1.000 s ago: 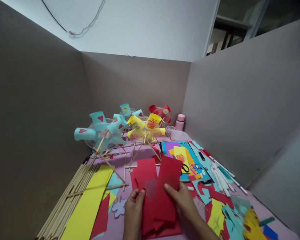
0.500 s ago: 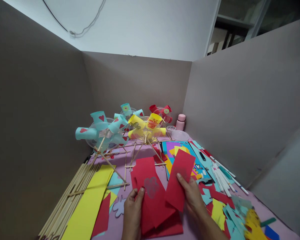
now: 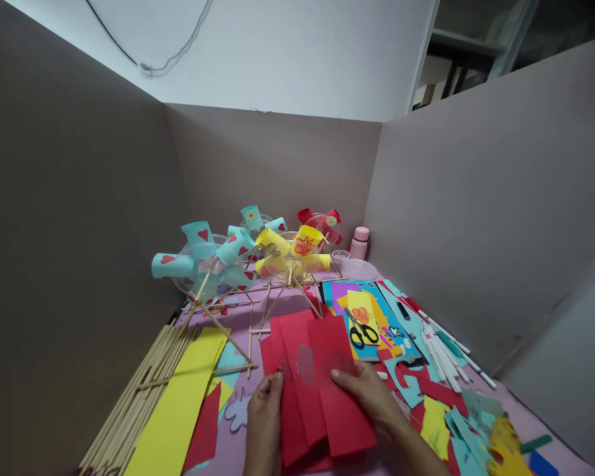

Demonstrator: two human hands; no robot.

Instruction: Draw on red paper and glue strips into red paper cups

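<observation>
Already at the far left, a bundle of wooden sticks (image 3: 129,410) lies along the wall of the bench (image 3: 231,453), and a long yellow paper strip (image 3: 178,403) lies just beside it, uncut as far as I can see. Behind them stands a teal pinwheel (image 3: 203,261) with red hearts on its blades. It sits on a stick frame and looks finished. A yellow pinwheel (image 3: 290,254) and a red pinwheel (image 3: 322,225) stand further back and also look complete.

At the near edge, the left hand (image 3: 264,423) holds the left side of the red paper strips (image 3: 322,383). Its fingers (image 3: 277,375) are pinching the edge, with the thumb on top. The strips overlap like a fan, low over the bench. I cannot tell whether they rest on it. The middle strip carries a faint grey drawing, and the others look plain. None of them is rolled or fixed to a stick, so I judge that this red set is at an early stage.

The right hand (image 3: 371,400) holds the rightmost strip, and its fingers (image 3: 340,375) are pinching it, one on top and the rest under.

Further right, black scissors (image 3: 361,334) lie on coloured sheets, apart from both hands. Then comes a row of markers (image 3: 441,350), and many paper scraps (image 3: 456,423) cover the right corner.
</observation>
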